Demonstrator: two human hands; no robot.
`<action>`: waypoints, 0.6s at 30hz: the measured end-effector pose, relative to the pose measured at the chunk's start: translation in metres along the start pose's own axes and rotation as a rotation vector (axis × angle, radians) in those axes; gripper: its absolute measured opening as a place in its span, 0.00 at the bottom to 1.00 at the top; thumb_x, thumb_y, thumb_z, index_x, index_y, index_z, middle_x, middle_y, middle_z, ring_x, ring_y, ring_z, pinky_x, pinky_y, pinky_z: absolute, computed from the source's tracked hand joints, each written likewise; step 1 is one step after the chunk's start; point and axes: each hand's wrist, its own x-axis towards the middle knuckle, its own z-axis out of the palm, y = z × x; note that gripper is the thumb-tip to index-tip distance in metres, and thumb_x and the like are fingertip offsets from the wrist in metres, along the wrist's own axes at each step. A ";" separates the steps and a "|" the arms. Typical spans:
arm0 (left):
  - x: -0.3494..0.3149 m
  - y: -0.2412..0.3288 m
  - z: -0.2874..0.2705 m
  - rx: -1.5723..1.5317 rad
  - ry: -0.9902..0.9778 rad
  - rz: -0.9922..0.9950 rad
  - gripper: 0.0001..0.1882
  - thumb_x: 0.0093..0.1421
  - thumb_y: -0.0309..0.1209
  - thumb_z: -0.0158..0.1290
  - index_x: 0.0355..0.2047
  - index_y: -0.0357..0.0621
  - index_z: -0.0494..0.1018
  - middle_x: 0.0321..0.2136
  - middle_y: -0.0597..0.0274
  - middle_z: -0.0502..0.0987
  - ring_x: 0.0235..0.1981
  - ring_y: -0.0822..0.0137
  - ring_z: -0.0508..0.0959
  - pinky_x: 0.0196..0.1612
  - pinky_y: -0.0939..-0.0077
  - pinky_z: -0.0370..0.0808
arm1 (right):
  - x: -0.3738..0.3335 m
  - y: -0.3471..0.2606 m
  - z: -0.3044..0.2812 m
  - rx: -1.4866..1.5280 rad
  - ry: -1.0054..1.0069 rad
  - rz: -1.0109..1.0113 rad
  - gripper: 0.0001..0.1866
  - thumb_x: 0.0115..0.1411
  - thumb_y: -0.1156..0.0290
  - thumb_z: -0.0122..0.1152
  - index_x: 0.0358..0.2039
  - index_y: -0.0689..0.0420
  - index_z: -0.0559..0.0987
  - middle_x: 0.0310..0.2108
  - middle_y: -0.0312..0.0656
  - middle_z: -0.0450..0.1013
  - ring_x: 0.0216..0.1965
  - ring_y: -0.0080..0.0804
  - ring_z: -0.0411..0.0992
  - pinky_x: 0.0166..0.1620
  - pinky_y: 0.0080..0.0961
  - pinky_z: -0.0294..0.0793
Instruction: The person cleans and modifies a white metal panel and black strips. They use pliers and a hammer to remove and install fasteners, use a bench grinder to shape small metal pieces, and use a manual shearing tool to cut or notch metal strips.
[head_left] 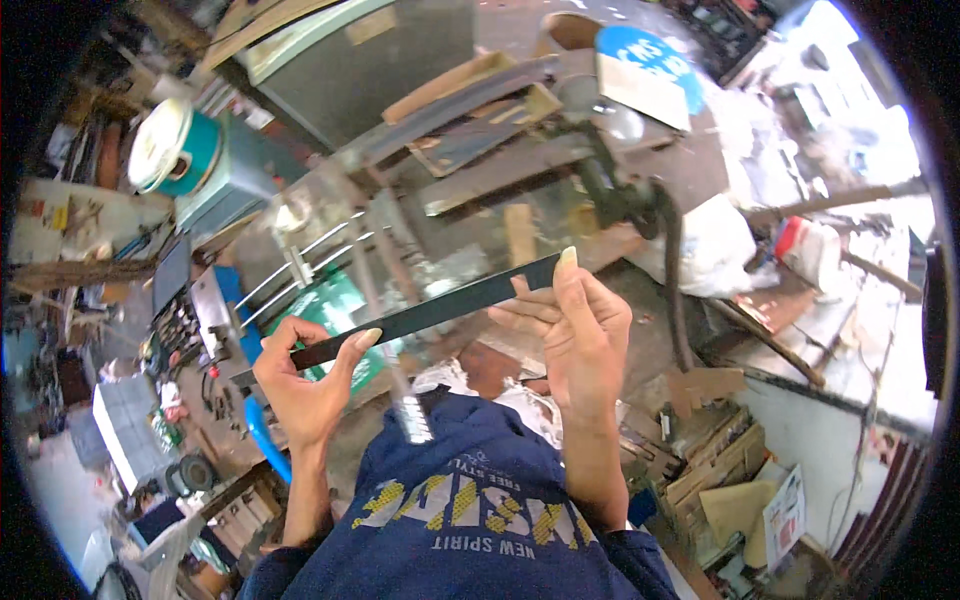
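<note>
A flat, dark strip (445,310) is held up in front of my chest, slanting from lower left to upper right. My left hand (308,388) pinches it near its lower end, thumb along the near face, and a short end sticks out past the fingers. At the upper end, my right hand (588,345) grips it between thumb and fingers, the thumb pointing up. Behind the strip, a blurred see-through band (400,385) runs down toward my dark blue shirt (470,500). The strip's material cannot be made out.
A teal bucket with a white lid (190,150) stands at upper left. Ahead is a cluttered workbench with a curved dark metal bar (675,270). A white bag (710,245) sits at right, above stacked cardboard (720,460). A green sheet (345,315) lies beyond my left hand.
</note>
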 end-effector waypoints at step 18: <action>0.118 0.073 0.371 -0.330 0.012 0.278 0.24 0.52 0.49 0.67 0.17 0.39 0.77 0.14 0.71 0.72 0.18 0.80 0.67 0.24 0.80 0.63 | -0.114 -0.080 -0.389 -0.666 0.655 -0.209 0.17 0.68 0.61 0.56 0.44 0.64 0.79 0.37 0.43 0.79 0.38 0.27 0.77 0.40 0.23 0.78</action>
